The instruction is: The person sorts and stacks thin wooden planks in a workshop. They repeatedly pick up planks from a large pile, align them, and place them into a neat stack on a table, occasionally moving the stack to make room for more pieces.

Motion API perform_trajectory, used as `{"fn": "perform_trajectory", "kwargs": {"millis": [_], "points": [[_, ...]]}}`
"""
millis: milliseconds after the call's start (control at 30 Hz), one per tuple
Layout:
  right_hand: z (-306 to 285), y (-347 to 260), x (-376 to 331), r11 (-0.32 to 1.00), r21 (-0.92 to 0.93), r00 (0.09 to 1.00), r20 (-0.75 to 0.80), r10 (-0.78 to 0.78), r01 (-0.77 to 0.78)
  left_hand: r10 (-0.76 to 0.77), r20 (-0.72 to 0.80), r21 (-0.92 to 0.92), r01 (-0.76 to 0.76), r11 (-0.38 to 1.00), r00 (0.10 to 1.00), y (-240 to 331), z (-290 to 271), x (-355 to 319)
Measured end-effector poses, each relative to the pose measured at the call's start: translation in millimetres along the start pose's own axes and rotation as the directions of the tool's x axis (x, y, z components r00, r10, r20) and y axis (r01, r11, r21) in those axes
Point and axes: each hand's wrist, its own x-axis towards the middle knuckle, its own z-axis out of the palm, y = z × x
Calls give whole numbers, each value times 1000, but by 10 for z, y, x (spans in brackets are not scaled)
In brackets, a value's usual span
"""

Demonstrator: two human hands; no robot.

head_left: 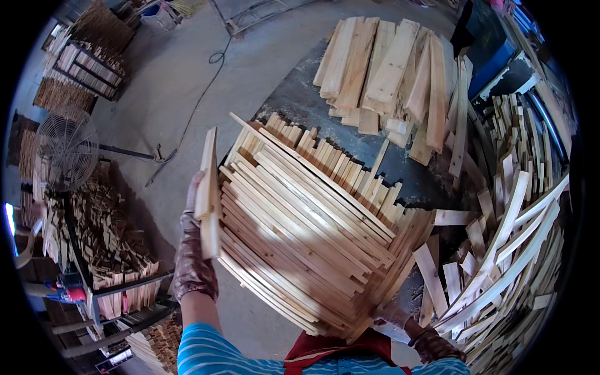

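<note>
A broad stack of pale wooden strips (300,219) lies in front of me, most of them running side by side from upper left to lower right. One longer strip lies across its upper part. My left hand (192,200), in a patterned glove or sleeve, is closed on a couple of short wooden boards (210,181). These stand on edge beside the left ends of the strips. At the lower right corner of the stack, my right hand (394,314) is close against the strip ends; its fingers are mostly hidden.
Wider planks (387,69) are piled on a dark surface (294,94) beyond the stack. Loose offcuts and long bent slats (525,225) crowd the right side. A floor fan (67,149) and racks of wood pieces (106,231) stand at left. A cable (203,103) crosses the floor.
</note>
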Motion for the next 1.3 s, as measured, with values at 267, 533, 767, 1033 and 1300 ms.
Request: {"fn": "perform_trajectory", "kwargs": {"millis": [267,533,767,1033,1300], "points": [[259,241,206,944,-234,927,349,-140,231,109,-93,190,-90,978,990,194,298,283],[-293,160,458,308,-853,866,277,-417,421,75,-14,141,-72,987,997,141,-275,470],[-1182,-57,-85,848,-413,375,-767,-521,333,46,-338,191,21,981,940,232,-103,118],[-1458,-288,-536,472,-871,492,-471,-732,-133,155,-31,519,-116,847,987,81,572,-1515],[-1340,93,-403,742,-551,279,-697,-661,382,14,72,526,-50,849,997,-1559,2106,-3700]]}}
